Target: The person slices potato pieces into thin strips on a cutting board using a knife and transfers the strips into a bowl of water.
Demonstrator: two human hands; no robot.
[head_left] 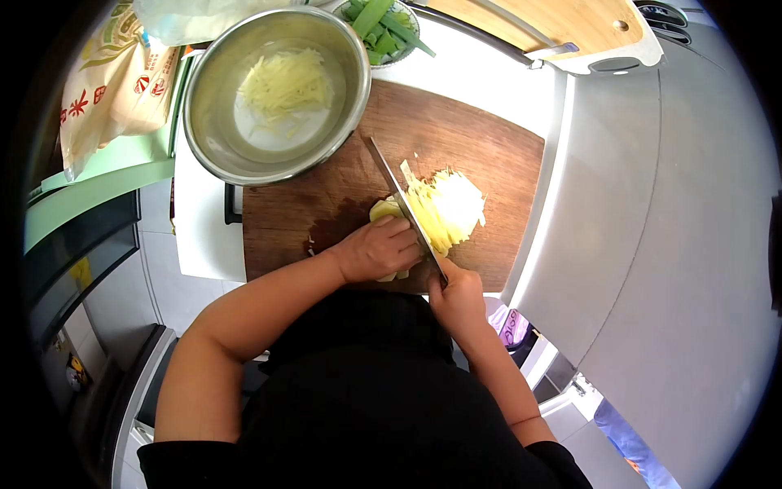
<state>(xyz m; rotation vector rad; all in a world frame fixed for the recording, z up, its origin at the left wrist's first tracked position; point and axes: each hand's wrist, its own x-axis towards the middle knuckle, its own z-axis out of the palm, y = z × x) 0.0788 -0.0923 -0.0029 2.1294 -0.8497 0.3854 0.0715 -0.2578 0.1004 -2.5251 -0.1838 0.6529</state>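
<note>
My right hand (458, 298) is wrapped round the handle of a kitchen knife (399, 194), whose blade runs up and to the left across the wooden cutting board (301, 220). Close against the blade's left side, my left hand (381, 248) presses down with bent fingers on pale yellow potato slices (386, 209), partly hidden beneath it. To the right of the blade lies a heap of thin potato shreds (448, 204), very bright at its far side. More shreds (285, 85) rest in a steel bowl (195, 122) at the board's far left corner.
A small patterned bowl of cut green vegetables (379, 28) stands behind the steel bowl. At the far left is a printed plastic bag (122, 81). A light wooden board (562, 20) stands in a holder at the back right. A large grey surface (668, 212) rises along the right side.
</note>
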